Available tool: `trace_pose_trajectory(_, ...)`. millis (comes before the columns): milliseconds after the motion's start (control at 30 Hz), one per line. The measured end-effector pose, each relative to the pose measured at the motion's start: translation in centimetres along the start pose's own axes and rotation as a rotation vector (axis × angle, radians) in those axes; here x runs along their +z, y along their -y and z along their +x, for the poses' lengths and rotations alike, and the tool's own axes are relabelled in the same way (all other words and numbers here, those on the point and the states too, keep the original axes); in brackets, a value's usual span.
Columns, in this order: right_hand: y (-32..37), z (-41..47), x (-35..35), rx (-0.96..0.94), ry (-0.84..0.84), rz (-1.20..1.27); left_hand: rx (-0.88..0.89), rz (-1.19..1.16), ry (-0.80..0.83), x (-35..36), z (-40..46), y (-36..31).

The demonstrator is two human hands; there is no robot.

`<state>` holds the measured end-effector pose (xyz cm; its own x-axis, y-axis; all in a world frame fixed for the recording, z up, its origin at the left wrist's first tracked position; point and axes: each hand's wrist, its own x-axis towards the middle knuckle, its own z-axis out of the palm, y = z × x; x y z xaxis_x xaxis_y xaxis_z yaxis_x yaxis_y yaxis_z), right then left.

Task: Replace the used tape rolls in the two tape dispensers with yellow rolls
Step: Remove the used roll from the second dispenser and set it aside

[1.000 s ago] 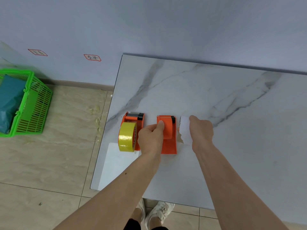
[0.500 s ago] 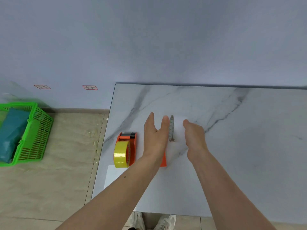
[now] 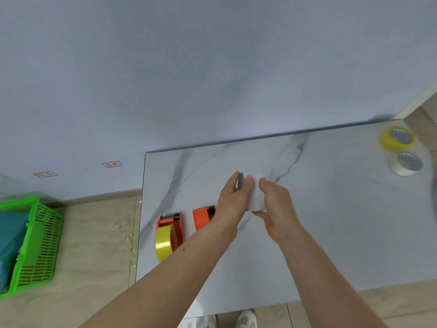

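Both hands meet above the middle of the desk (image 3: 331, 233), holding a white tape roll (image 3: 254, 200) edge-on between them. The left hand (image 3: 233, 200) has fingers laid fairly straight along the roll's left face; a grey patterned core edge shows between its fingertips. The right hand (image 3: 276, 204) curls its fingers round the roll's right side, thumb under it.

At 8 o'clock from the hands stand two orange plastic tape dispensers. The left dispenser (image 3: 176, 223) carries a glossy yellow roll (image 3: 164, 242) standing on edge. The right dispenser (image 3: 203, 216) is partly hidden by the left wrist; whether it holds a roll cannot be told.

At 2 o'clock, near the desk's far right corner, a spare yellow roll (image 3: 397, 138) lies flat, and a second white roll (image 3: 405, 163) lies flat just beside it; both show grey honeycomb-patterned cores.

The desk top is smooth white marble-look slab with grey veins, set against a plain pale blue wall (image 3: 212, 67) bearing two small red-bordered labels (image 3: 112, 164). The floor is beige stone-pattern tile. At 9 o'clock sits a green plastic lattice basket (image 3: 40, 242) with something teal inside
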<state>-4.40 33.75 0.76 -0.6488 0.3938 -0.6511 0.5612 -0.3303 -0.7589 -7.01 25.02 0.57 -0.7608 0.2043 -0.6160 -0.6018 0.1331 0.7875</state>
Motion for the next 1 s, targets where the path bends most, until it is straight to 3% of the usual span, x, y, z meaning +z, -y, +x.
trace_pose_trajectory(267, 0.7, -3.2, -2.9, -0.054, -0.069, 0.111, 0.025, 0.04, 0.093, 1.4, -3.0, -2.0)
trace_pose_trajectory(467, 0.7, -4.8, -6.4, 0.008, -0.057, 0.208, 0.027, 0.083, 0.143, 4.0, -5.4, -3.0)
trace_pose_trajectory(1000, -0.6, -5.5, -24.8, -0.028, -0.127, 0.242, 0.004, 0.186, 0.229, 21.4, -10.2, 0.4)
